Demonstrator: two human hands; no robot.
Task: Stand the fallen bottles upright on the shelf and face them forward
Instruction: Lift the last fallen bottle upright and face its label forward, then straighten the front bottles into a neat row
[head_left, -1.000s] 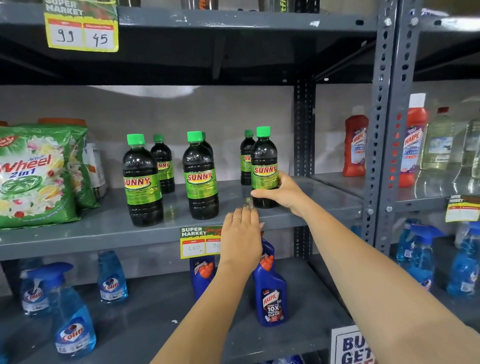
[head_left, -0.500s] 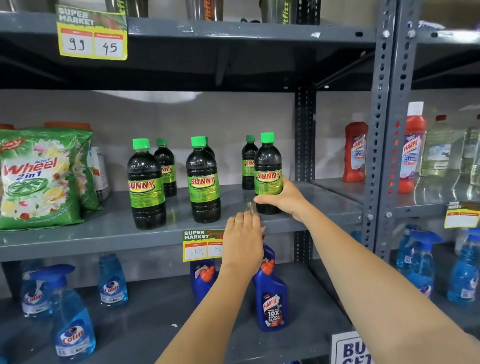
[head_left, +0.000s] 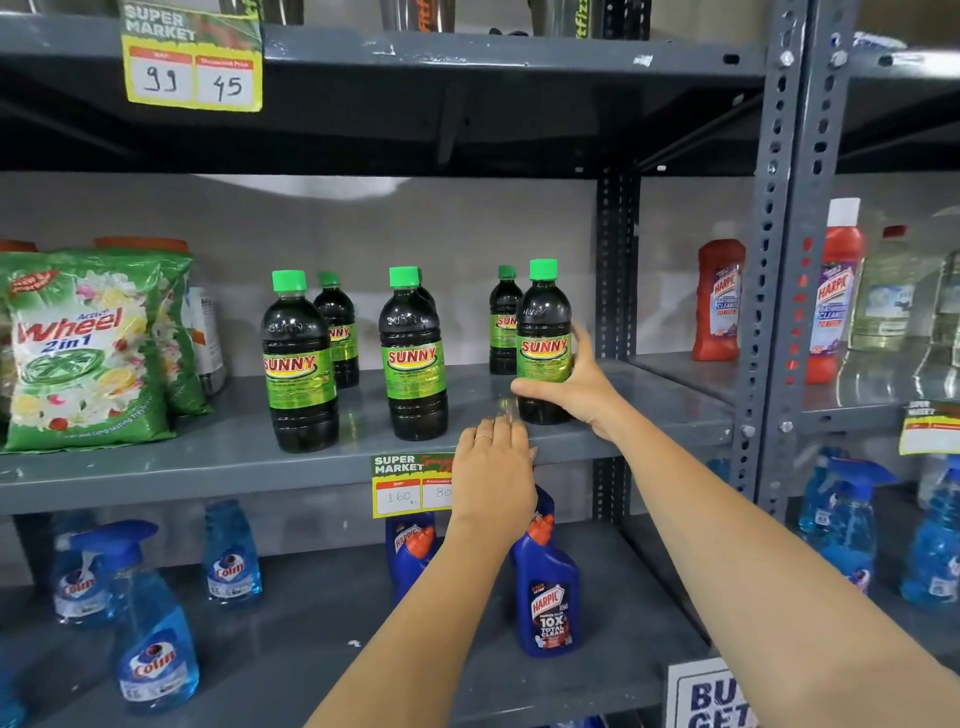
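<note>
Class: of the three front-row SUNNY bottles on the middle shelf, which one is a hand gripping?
The rightmost front bottle: the right hand wraps its lower body. The other two stand untouched.

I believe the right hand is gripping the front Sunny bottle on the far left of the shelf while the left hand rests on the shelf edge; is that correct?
Not quite: in the head view the right hand grips the rightmost front Sunny bottle, not the far-left one. The left hand does rest on the shelf edge.
</note>
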